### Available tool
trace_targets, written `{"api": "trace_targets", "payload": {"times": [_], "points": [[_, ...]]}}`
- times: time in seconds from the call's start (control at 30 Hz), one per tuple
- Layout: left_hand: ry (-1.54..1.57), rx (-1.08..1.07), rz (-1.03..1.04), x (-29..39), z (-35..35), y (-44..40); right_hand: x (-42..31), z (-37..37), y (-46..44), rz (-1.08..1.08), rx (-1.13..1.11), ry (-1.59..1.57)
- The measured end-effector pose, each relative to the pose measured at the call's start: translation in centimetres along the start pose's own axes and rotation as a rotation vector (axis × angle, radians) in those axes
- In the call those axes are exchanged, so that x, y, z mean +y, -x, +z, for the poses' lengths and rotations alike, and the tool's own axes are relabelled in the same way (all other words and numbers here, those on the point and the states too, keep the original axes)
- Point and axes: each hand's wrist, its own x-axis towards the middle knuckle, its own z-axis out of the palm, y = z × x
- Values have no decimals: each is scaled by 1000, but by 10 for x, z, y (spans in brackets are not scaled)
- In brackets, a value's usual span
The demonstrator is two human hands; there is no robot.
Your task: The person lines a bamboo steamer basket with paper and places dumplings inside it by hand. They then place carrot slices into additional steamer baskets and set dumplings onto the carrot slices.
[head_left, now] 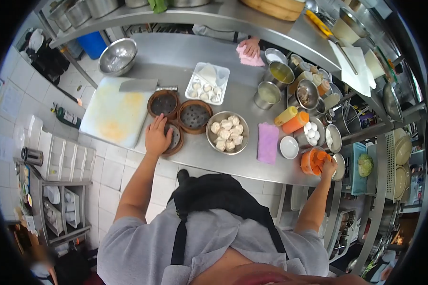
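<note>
Steamer basket (179, 146) | left hand (158, 137) on rim, fingers spread | right hand (328, 166) at orange slices (316, 160), closure: cannot tell

Left hand (158, 137) spread on the nearest of three round steamers (176, 146), left of centre in frame. Right hand (329, 167) at the tub of orange pieces (306, 163), lower right, grip unclear. Bowl of dumplings (227, 147) mid-frame, right of the steamers; white tray (225, 78) with more pieces above it. Cleaver (137, 85) lies across the top edge of the cutting board (110, 114), left. Another person's hand (252, 47) on a pink cloth (246, 58), top centre
</note>
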Motion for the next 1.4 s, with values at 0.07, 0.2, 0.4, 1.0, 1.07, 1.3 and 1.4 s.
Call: {"api": "trace_targets", "payload": {"times": [0.07,0.2,0.4,1.0,1.07,1.3,1.4], "points": [[29,20,-9,-3,4,4,-6,-9,-1,144,42,-19],[55,199,2,22,-12,7,-50,16,16,83,70,-527],[1305,-443,-379,120,-20,4,-227,201,164,1,-517,-275],[704,-159,-287,-13,-36,9,-306,462,307,-940,-844,23],[349,-124,-71,-10,-40,11,-294,468,301,-850,-1140,169],[240,-73,131,-15,-41,39,-307,481,276,-221,-1092,158],[212,-23,145,-13,-38,39,-295,492,267,-553,-1027,208]]}}
